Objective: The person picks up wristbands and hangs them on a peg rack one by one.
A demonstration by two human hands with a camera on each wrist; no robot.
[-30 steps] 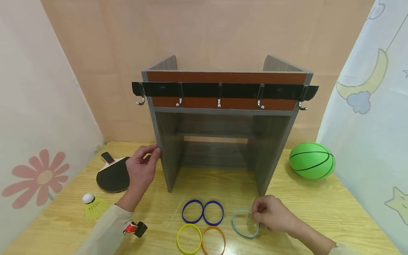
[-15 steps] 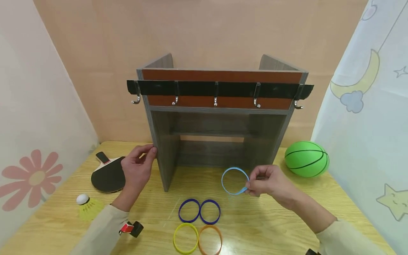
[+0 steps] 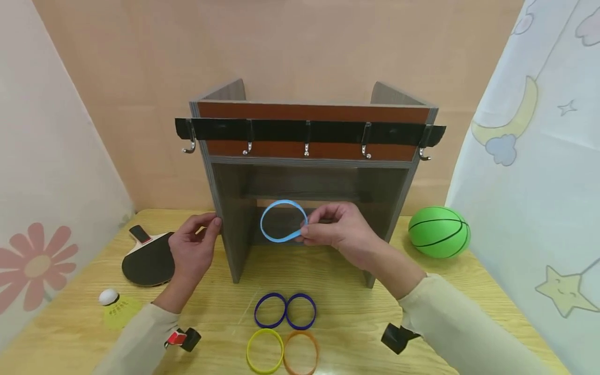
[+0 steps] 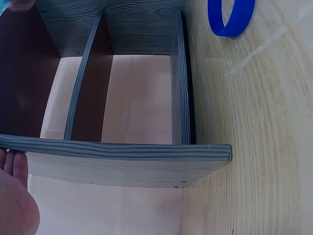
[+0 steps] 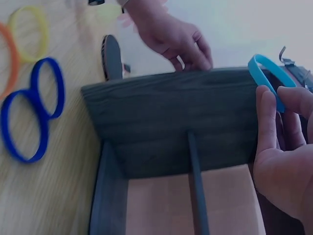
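Observation:
In the head view my right hand pinches a light blue wristband between thumb and fingers. The band hangs in the air in front of the open middle of a grey wooden shelf unit, below its hooks. My left hand grips the front edge of the unit's left side panel, also seen in the right wrist view as a hand at that panel. Several metal hooks, one the middle hook, line a black strip across the unit's front.
Two dark blue wristbands, a yellow wristband and an orange wristband lie on the wooden table. A table tennis bat and a shuttlecock lie at left. A green ball sits at right.
My right hand has lifted the light blue wristband off the table and carried it up and left, in front of the shelf unit. My left hand stays at the panel; the view shifts slightly.

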